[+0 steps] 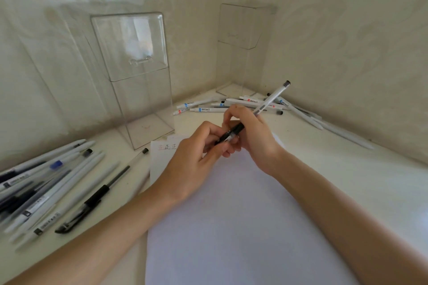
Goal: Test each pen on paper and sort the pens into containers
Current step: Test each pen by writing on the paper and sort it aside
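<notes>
Fingers of the right hand [252,134] curl round a white pen [272,98] just above the paper sheet [243,215]; the left hand [194,159] pinches its black end. Loose pens [46,187] lie left of the sheet, more pens [231,104] beyond it, near two clear containers [139,76].

left arm [104,227]: showing bare, long and slim | right arm [347,203]: showing bare too | left hand [196,152] and right hand [252,132]: both wearing nothing, fingers showing bare
</notes>
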Tool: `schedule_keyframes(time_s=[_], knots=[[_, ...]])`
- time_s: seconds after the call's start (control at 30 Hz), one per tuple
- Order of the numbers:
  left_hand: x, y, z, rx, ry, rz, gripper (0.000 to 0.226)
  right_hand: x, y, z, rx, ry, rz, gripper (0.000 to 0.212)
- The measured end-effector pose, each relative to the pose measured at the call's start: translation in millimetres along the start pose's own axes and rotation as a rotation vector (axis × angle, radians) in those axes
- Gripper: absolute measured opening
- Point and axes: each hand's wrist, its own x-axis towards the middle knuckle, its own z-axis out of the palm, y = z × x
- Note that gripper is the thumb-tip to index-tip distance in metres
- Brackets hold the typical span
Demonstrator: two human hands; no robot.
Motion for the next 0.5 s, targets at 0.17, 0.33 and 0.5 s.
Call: schedule_keyframes(time_s=[0.17, 0.33, 0.5], knots=[[-2, -2, -5, 0.009, 0.074, 0.014, 0.003, -4, 4, 13, -0.041, -0.025, -0.073, 0.022], [-5, 5, -6, -0.013, 0.05, -0.041, 0.004, -2, 6, 3, -0.066, -0.15, -0.089, 0.026], [-27, 35, -30, 0.271, 0.107, -0.022, 0.008, 0, 5, -9, -0.08, -0.247, -0.152, 0.074]])
